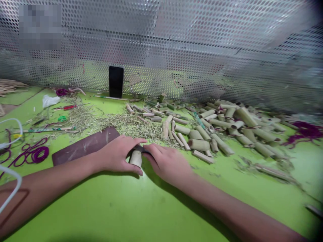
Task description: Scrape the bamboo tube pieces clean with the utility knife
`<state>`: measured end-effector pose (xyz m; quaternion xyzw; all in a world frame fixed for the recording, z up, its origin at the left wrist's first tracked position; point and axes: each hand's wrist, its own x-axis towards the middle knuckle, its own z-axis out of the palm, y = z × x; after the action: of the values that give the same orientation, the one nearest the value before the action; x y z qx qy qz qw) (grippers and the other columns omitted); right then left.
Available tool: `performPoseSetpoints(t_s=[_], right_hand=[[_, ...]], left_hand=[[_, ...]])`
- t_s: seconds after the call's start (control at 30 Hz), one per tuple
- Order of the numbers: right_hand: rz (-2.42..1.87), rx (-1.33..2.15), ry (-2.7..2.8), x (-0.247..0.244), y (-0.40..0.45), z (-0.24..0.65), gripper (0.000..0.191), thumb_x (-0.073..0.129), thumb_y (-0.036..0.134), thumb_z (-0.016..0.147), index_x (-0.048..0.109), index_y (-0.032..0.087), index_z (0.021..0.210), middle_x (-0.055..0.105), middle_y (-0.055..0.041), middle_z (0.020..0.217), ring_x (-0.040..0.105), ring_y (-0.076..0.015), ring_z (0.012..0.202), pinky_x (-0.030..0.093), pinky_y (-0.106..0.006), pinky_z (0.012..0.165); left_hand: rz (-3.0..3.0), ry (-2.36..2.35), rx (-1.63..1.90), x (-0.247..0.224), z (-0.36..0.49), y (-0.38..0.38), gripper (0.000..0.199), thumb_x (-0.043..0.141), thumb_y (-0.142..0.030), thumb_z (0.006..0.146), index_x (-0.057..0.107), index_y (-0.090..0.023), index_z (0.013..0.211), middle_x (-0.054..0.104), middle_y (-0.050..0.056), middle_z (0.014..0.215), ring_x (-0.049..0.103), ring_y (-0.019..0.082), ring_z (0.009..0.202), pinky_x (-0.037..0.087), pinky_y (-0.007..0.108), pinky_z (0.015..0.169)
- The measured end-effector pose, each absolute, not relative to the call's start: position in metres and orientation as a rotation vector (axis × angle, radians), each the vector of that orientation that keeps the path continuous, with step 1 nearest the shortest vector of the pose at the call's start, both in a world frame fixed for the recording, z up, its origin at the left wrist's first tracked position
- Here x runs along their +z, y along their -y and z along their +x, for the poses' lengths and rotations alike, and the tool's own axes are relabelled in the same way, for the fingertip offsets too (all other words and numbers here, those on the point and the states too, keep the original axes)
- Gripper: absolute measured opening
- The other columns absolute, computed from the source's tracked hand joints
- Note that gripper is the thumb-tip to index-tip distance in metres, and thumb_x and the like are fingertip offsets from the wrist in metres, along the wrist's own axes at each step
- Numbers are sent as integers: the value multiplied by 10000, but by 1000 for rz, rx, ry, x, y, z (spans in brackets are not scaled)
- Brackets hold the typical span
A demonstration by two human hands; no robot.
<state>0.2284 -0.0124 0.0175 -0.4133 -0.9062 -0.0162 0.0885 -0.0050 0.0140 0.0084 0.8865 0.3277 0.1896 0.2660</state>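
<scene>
Left hand [117,155] closed around a short bamboo tube [136,158], thumb and fingers wrapped on its left side, tube standing roughly upright on the green tabletop [106,205]; right hand [168,162] clenched on a dark blade [140,149], handle hidden in the palm, blade tip laid against the upper end of the same tube, between the two hands. Just behind the left hand, flat on the table: brown sanding sheet [84,146], scuffed pale in places. Behind both hands: spread of fine bamboo shavings [126,125]. To the right of the shavings, well apart from the hands: loose heap of cut bamboo tubes [222,129], lying at all angles, mixed thick and thin. Leaning upright against the perforated metal screen [191,50] at the rear: black phone [116,81]. Far left: coil of purple cord [37,154], white cable [12,134] looping off the edge, red-handled tool [68,107], crumpled white scrap [49,100]. Far right: tangle of purple thread [306,131] on the table
</scene>
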Motion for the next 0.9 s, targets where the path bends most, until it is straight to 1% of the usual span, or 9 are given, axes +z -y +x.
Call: performPoseSetpoints(t_s=[0.13, 0.23, 0.33, 0.43, 0.6, 0.73, 0.8, 0.9], right_hand=[[-1251, 9, 2695, 19, 12, 228, 250, 449, 243, 1109, 687, 168, 1094, 769, -65, 870, 650, -184, 673, 386, -313, 598], [-1278, 28, 2688, 19, 11, 229, 280, 427, 261, 1106, 686, 173, 1051, 744, -62, 823, 622, -184, 653, 361, -314, 586], [-1304, 85, 2667, 19, 10, 229, 294, 413, 277, 1102, 686, 184, 1046, 731, -61, 809, 617, -185, 659, 353, -306, 584], [-1337, 153, 2664, 21, 10, 228, 277, 424, 289, 1101, 679, 189, 1058, 740, -64, 837, 633, -190, 680, 356, -299, 589], [-1383, 256, 2676, 25, 13, 228, 196, 486, 258, 1087, 666, 187, 1060, 743, -58, 848, 656, -193, 692, 361, -289, 601], [-1443, 320, 2666, 24, 14, 229, 153, 521, 239, 1074, 663, 184, 1092, 758, -61, 867, 671, -202, 700, 361, -283, 589], [-1440, 301, 2666, 22, 14, 230, 166, 513, 240, 1078, 666, 183, 1112, 765, -63, 875, 672, -202, 695, 367, -286, 586], [-1382, 166, 2659, 19, 13, 231, 214, 471, 240, 1093, 675, 182, 1124, 775, -75, 924, 674, -197, 705, 386, -295, 595]], left_hand=[[2390, -905, 536, 8, -5, -14, 783, 891, -678, 753, 635, -194, 1312, 747, 124, 1228, 706, 346, 1095, 527, 476, 1001], [2381, -917, 521, 7, -5, -15, 705, 883, -661, 772, 652, -193, 1247, 746, 105, 1165, 704, 323, 1045, 543, 449, 948], [2384, -895, 535, 5, -7, -15, 689, 880, -637, 791, 640, -197, 1264, 738, 100, 1167, 701, 317, 1056, 544, 447, 954], [2391, -886, 544, 4, -8, -14, 679, 885, -614, 801, 634, -198, 1276, 734, 107, 1188, 702, 321, 1080, 542, 449, 973], [2410, -870, 527, 5, -9, -15, 649, 883, -589, 816, 645, -177, 1258, 740, 114, 1179, 702, 324, 1099, 538, 457, 998], [2384, -899, 511, 7, -9, -15, 663, 883, -591, 805, 639, -198, 1280, 742, 111, 1214, 700, 325, 1118, 538, 465, 1011], [2368, -911, 515, 8, -8, -14, 707, 884, -586, 798, 616, -207, 1330, 734, 125, 1265, 695, 335, 1149, 539, 472, 1022], [2380, -889, 529, 8, -7, -13, 754, 872, -572, 807, 580, -207, 1399, 718, 146, 1318, 689, 350, 1182, 533, 493, 1048]])
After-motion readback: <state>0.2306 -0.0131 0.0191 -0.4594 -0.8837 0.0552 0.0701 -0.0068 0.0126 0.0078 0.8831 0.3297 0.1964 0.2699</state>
